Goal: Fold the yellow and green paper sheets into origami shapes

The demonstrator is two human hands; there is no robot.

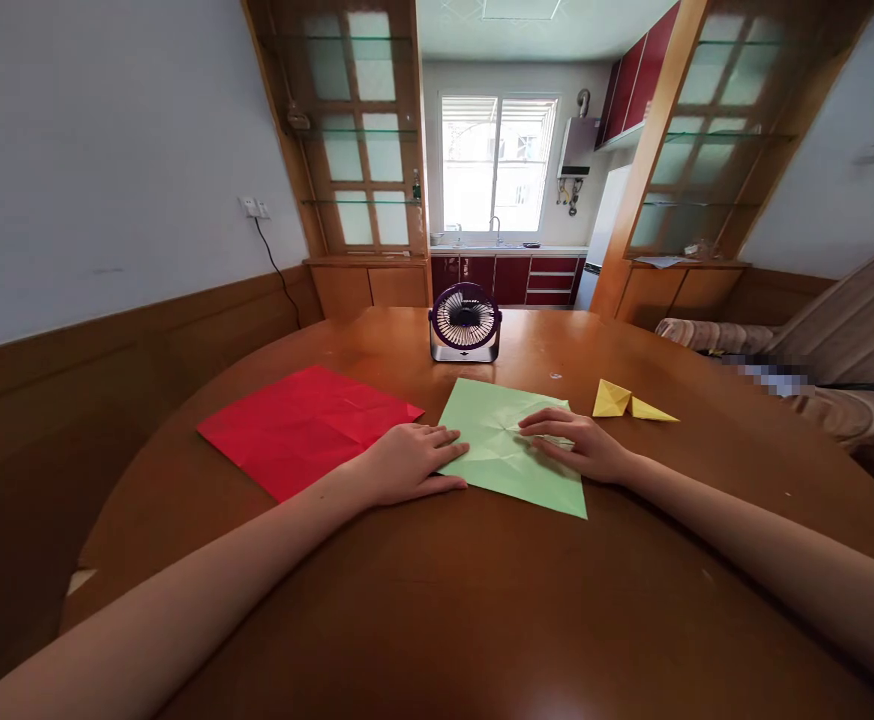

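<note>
A creased sheet of light green paper (474, 405) lies unfolded in front of me on the brown table (437, 590). My left hand (414, 462) rests flat across its left edge, fingers stretched out. Over the sheet's right half is my right hand (576, 445), its fingers slightly curled and apart, fingertips near the middle where the creases meet. Whether those fingertips touch the paper I cannot tell. Left of the green sheet lies a creased red sheet of paper (294, 425), partly covered by my left hand and forearm.
A folded yellow paper piece (613, 398) sits on the table to the right of my right hand. Beyond the green sheet stands a small purple desk fan (465, 318). A striped sofa (849, 320) is past the table's right edge, and a wall (107, 180) borders the left.
</note>
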